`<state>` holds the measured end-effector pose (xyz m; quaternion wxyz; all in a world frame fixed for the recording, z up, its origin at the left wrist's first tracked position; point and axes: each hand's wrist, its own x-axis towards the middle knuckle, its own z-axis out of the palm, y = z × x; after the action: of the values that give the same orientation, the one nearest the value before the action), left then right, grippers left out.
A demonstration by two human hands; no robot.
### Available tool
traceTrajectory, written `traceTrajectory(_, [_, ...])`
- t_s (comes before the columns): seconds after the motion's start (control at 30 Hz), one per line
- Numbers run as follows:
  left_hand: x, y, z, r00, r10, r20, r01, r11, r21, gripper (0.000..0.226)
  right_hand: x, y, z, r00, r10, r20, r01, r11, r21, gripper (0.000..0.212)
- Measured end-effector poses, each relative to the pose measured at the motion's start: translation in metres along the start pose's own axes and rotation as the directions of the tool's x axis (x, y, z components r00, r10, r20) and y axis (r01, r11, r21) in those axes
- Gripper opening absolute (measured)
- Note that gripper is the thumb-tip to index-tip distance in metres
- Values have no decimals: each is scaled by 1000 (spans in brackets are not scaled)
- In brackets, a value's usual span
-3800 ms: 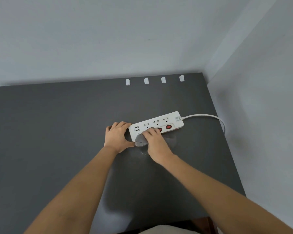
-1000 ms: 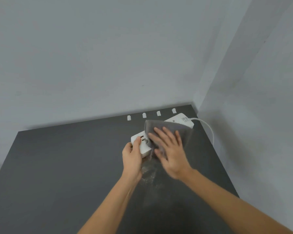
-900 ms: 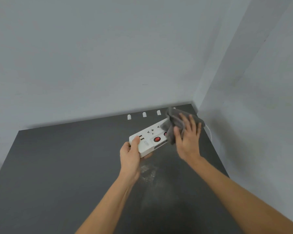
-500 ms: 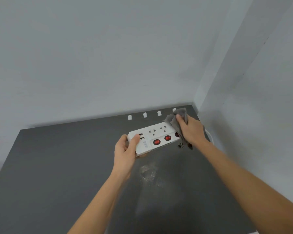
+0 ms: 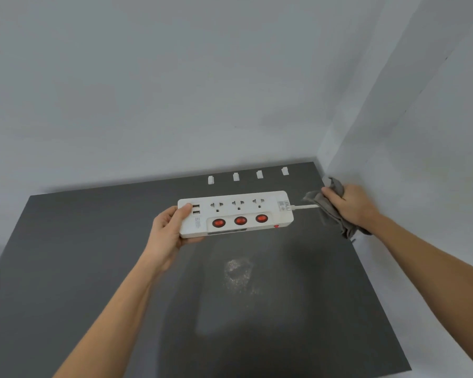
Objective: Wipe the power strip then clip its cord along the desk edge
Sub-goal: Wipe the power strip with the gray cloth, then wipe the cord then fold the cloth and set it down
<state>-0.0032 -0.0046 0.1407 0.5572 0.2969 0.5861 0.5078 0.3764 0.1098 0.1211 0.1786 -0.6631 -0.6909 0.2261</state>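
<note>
Left hand (image 5: 166, 233) grips the left end of the white rectangular plastic power strip (image 5: 236, 213), thumb on the top face beside the two USB ports, fingers (image 5: 192, 239) curled under the strip's near edge; strip is held up off the dark grey matte surface (image 5: 66, 268), roughly level, lying left to right, face up with three sockets in a row and three round red switches (image 5: 240, 221) below them. Left hand closed around that end only, rest of strip sticks out to the right, unsupported. Thin white cord (image 5: 305, 206) leaves the strip's right end and runs right into the crumpled grey cloth (image 5: 331, 211). Right hand (image 5: 350, 205) is closed in a fist on the cloth, near the right wall (image 5: 421, 159), cloth bunched around the cord with loose folds hanging below the hand; cannot tell if the fingers pinch the cord itself through the cloth. Right hand is apart from the strip body, just right of its end. Four small white cord clips (image 5: 247, 176) sit in a row at the far edge of the surface by the back wall, beyond the strip, none holding the cord. A pale dusty smear (image 5: 238, 272) marks the surface below the strip. Both forearms bare.
</note>
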Motion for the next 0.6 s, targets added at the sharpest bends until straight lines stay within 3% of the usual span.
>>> traceTrajectory(0.17, [30,-16,-31,995,-103,-9,103,995,3,24,8,28,-4,979,192,-65,-190,981,30,61])
traceTrajectory(0.27, [56,-33,-45,982,-179,-65,178,984,-25,32,12,41,0,955,297,12,-297,949,103,58])
traceTrajectory(0.37, [83,-48,-43,968,-234,-84,233,972,-31,34,22,44,10,955,274,116,-288,949,130,43])
traceTrajectory(0.5, [122,-64,-38,952,-261,-159,268,963,20,38,44,41,28,967,209,146,-232,960,158,15])
traceTrajectory(0.6, [147,-72,-39,939,-269,-215,287,956,57,43,61,48,42,973,195,127,-213,965,154,12])
